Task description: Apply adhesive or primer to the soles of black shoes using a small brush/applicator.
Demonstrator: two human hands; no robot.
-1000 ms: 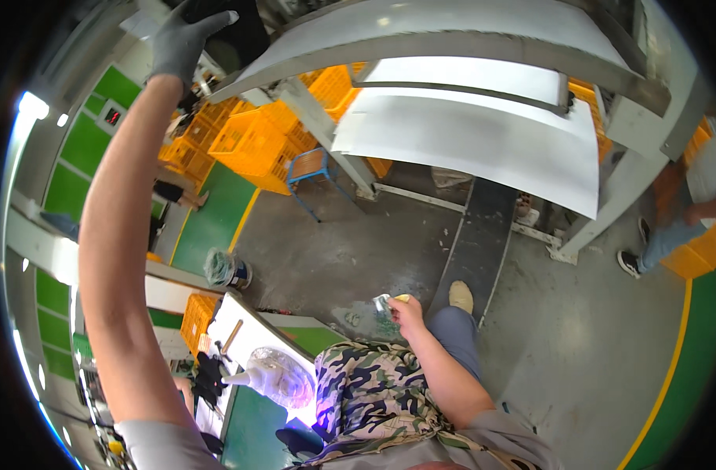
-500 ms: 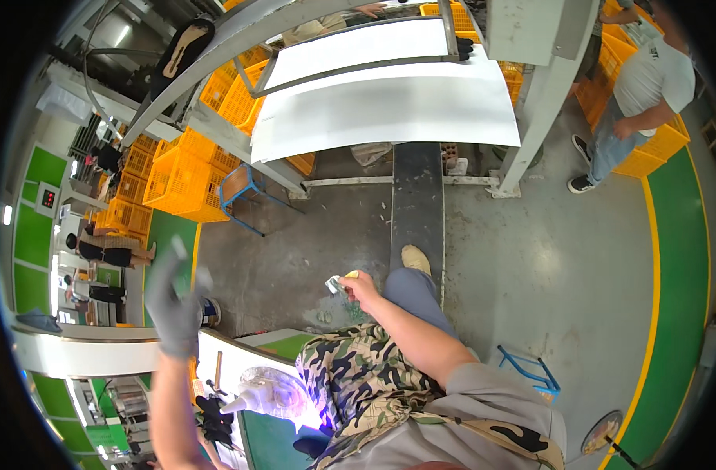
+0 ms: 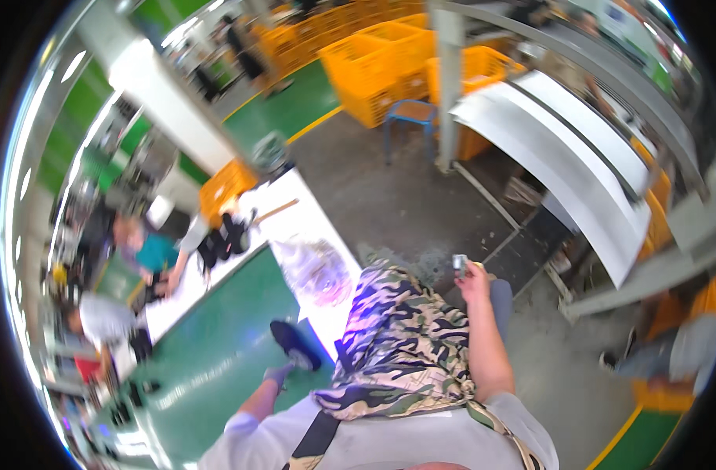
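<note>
My right hand (image 3: 475,283) is closed in front of me, pinching a small silver-and-yellow thing (image 3: 459,265) whose kind I cannot make out. My left hand (image 3: 277,375), in a grey glove, is low on the left, against or beside a dark, rounded, shoe-like thing (image 3: 292,342). Its fingers are too hidden and blurred to show a grip. Beyond that thing, a clear plastic bag (image 3: 317,270) rests on the brightly lit white table (image 3: 295,184), next to my camouflage apron (image 3: 409,329).
Black shoes (image 3: 223,244), a wooden-handled tool (image 3: 276,211) and a yellow crate (image 3: 226,188) are on the table. Co-workers (image 3: 103,317) stand at left. A blue-framed stool (image 3: 411,113), yellow crates (image 3: 374,70) and a metal frame with a white sheet (image 3: 562,164) are ahead.
The view has swung left, bringing the white table and co-workers further in. My left hand has come down from its raised place to beside the dark thing. My right hand keeps its small thing.
</note>
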